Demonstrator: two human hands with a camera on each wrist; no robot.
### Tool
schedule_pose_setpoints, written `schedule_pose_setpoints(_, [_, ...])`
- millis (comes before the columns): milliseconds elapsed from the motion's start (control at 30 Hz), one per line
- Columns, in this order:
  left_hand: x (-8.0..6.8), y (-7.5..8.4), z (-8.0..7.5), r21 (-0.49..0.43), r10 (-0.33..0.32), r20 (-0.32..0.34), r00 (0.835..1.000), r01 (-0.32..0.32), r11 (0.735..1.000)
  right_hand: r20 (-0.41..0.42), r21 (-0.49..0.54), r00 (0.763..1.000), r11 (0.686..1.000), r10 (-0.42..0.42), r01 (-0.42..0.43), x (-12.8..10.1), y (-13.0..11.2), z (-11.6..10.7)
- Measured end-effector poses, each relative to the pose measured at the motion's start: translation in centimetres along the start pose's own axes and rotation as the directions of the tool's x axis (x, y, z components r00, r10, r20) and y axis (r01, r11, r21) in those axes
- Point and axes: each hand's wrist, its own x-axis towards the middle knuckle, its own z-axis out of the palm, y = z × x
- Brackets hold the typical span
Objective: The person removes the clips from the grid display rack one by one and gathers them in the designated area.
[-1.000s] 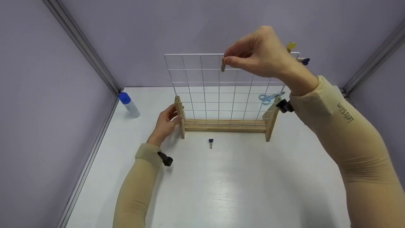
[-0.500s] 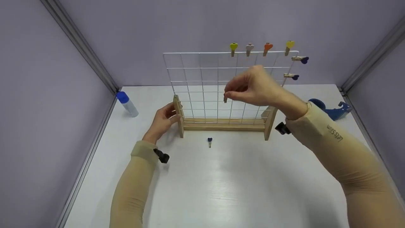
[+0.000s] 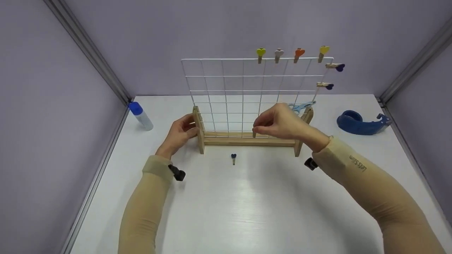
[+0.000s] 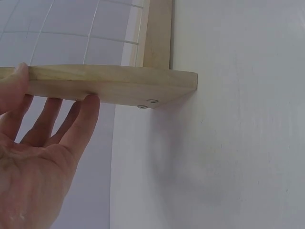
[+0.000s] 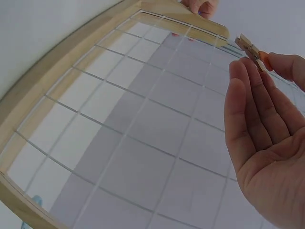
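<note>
Clothespin (image 3: pixel 253 133) upright, pinched by right hand (image 3: pixel 282 123)

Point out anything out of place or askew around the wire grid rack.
One small clothespin with a blue heart lies loose on the table in front of the wire grid rack, while six others are clipped along its top and right edges. Scissors hang on the grid's right side. Nothing looks damaged or spilled.
</note>
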Motion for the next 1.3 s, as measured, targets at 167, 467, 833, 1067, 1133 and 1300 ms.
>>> schedule_pose_setpoints(167, [0.0, 0.2, 0.3, 0.000, -0.006, -0.003, 1.000, 0.006, 1.000, 0.021, 0.051, 0.998, 0.997, 0.063, -0.064, 0.1, 1.6, 2.2])
schedule_pose_setpoints(467, [0.0, -0.2, 0.2, 0.034, 0.005, -0.013, 1.000, -0.005, 0.999, 0.060, 0.074, 0.988, 0.986, 0.145, -0.149, 0.4, 4.5, 6.0])
schedule_pose_setpoints(833, [0.1, -0.2, 0.2, 0.028, 0.003, -0.019, 1.000, -0.002, 1.000, 0.116, 0.107, 0.954, 0.952, 0.276, -0.288, 0.8, 7.4, 9.3])
schedule_pose_setpoints(1067, [-0.1, 0.0, 0.1, 0.051, 0.000, -0.026, 1.000, 0.001, 0.999, 0.139, 0.106, 0.934, 0.933, 0.328, -0.344, 1.4, 8.3, 10.9])
schedule_pose_setpoints(1133, [0.0, 0.0, 0.1, 0.042, 0.000, -0.027, 1.000, 0.001, 0.999, 0.145, 0.101, 0.926, 0.926, 0.349, -0.365, 1.7, 8.5, 11.3])
schedule_pose_setpoints(1300, [0.1, -0.1, 0.2, 0.048, -0.001, -0.025, 1.000, 0.003, 0.999, 0.146, 0.074, 0.897, 0.900, 0.417, -0.430, 2.2, 8.8, 12.5])
